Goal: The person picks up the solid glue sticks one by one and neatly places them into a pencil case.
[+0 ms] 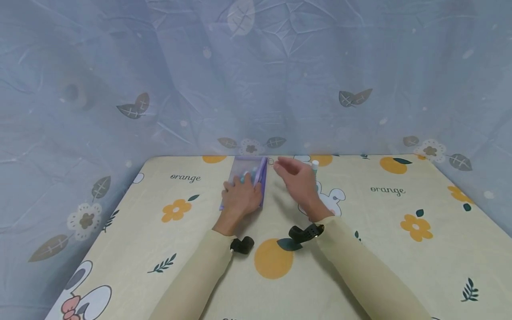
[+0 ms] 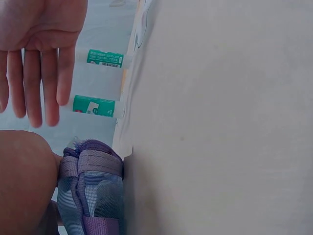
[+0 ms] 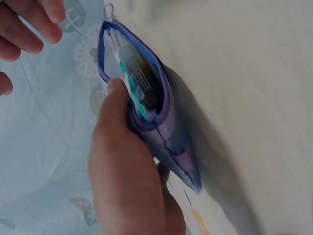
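My left hand (image 1: 241,197) grips a purple mesh pouch (image 1: 262,189) from above, fingers spread over its mesh. In the right wrist view the pouch's mouth (image 3: 168,103) gapes, with a finger along its rim. Inside are a green-and-white item and a dark piece with a barcode (image 3: 142,81). My right hand (image 1: 298,180) hovers just right of the pouch, its fingers fairly straight and holding nothing. Behind that hand, the left wrist view shows two green-labelled tubes (image 2: 105,58) (image 2: 94,106) standing on the table; the head view shows one white cap (image 1: 315,164).
A patterned cream cloth (image 1: 340,275) covers the table, printed with oranges, flowers and a rabbit. A blue-grey curtain (image 1: 256,89) hangs right behind the table's far edge. A small ring (image 1: 270,161) sits at the pouch's far corner. Black cameras (image 1: 306,233) are strapped to both wrists.
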`<state>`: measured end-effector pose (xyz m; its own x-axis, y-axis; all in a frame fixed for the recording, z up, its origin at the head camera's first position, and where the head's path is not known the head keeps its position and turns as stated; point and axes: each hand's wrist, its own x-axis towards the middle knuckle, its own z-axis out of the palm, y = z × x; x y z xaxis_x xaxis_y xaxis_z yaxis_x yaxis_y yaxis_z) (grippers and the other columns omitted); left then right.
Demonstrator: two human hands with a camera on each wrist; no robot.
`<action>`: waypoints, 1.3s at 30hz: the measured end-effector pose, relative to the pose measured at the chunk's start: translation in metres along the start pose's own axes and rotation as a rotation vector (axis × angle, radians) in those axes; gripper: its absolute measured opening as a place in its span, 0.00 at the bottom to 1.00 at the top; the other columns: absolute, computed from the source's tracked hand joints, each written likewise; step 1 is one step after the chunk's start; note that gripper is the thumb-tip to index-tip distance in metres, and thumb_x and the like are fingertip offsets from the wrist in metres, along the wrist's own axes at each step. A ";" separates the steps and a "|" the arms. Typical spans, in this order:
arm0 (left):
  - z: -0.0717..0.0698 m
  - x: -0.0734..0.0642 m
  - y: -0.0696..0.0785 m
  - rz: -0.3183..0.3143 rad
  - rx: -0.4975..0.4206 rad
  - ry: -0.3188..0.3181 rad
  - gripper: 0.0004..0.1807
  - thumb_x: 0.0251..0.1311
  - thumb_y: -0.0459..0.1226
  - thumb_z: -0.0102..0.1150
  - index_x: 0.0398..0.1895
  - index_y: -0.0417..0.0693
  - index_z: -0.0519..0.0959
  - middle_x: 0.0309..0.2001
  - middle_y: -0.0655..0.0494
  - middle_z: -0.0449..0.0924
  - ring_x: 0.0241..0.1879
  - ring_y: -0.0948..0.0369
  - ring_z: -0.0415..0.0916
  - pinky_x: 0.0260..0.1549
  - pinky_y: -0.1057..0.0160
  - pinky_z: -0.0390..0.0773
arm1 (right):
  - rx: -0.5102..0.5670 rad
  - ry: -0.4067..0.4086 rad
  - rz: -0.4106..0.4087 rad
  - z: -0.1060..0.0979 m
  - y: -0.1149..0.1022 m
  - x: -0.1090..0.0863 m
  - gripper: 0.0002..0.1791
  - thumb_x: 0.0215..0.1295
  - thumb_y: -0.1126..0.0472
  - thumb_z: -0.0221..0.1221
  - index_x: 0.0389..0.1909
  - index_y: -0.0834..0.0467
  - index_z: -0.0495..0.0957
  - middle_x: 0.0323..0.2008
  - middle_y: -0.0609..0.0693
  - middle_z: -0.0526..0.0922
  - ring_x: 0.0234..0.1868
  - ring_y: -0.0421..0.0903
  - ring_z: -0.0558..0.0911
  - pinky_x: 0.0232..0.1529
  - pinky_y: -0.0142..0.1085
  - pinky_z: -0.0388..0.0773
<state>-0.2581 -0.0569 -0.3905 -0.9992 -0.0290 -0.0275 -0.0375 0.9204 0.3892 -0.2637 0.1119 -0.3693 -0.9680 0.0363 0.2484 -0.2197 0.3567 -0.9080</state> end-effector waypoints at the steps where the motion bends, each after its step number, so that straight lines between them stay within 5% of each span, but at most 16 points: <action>1: 0.000 0.000 0.000 0.000 0.000 -0.001 0.34 0.82 0.55 0.37 0.80 0.45 0.62 0.70 0.30 0.68 0.64 0.30 0.66 0.63 0.34 0.70 | -0.009 0.010 -0.010 -0.002 0.000 0.000 0.23 0.75 0.47 0.65 0.66 0.51 0.83 0.62 0.50 0.88 0.64 0.49 0.85 0.62 0.47 0.83; 26: -0.001 -0.001 0.000 0.020 -0.010 0.007 0.33 0.81 0.54 0.37 0.79 0.44 0.63 0.67 0.30 0.70 0.62 0.31 0.67 0.60 0.35 0.71 | -0.042 0.078 -0.051 -0.041 -0.005 0.012 0.28 0.75 0.46 0.65 0.71 0.53 0.77 0.69 0.50 0.83 0.68 0.49 0.83 0.68 0.48 0.80; 39: 0.000 0.000 -0.001 0.018 0.005 -0.003 0.33 0.82 0.54 0.36 0.79 0.45 0.62 0.69 0.30 0.68 0.63 0.30 0.67 0.61 0.35 0.71 | -0.100 0.090 -0.011 -0.059 0.000 0.016 0.32 0.74 0.41 0.64 0.73 0.49 0.75 0.72 0.49 0.79 0.74 0.49 0.76 0.78 0.49 0.68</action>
<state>-0.2584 -0.0580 -0.3905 -0.9997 -0.0113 -0.0238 -0.0196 0.9227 0.3849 -0.2723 0.1676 -0.3449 -0.9497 0.1141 0.2916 -0.2126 0.4489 -0.8679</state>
